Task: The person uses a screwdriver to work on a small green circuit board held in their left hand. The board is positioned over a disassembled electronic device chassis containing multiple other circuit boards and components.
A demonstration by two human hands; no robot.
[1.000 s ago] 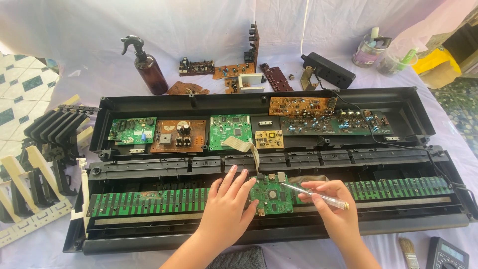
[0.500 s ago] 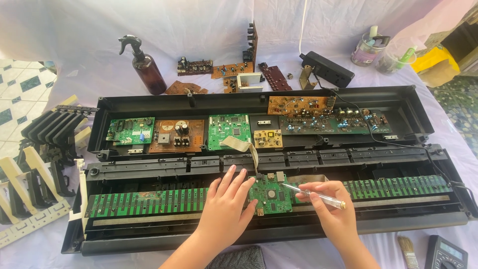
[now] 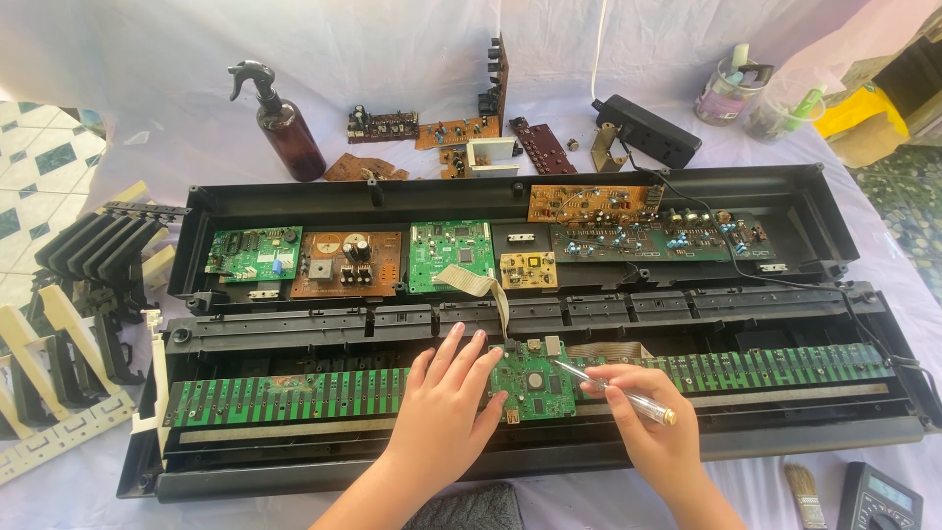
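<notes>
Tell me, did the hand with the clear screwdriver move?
No. The right hand holds the clear screwdriver with its tip at the small green board, beside the long green key strip, just as before.

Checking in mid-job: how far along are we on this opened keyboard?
Done: the keyboard case lies open and removed keys are stacked at the left. In hand: the left hand lies flat on the small green board while the right hand holds a clear-handled screwdriver with its tip on that board. Left: the boards in the case's far half are still in place, and loose boards lie behind it.
</notes>
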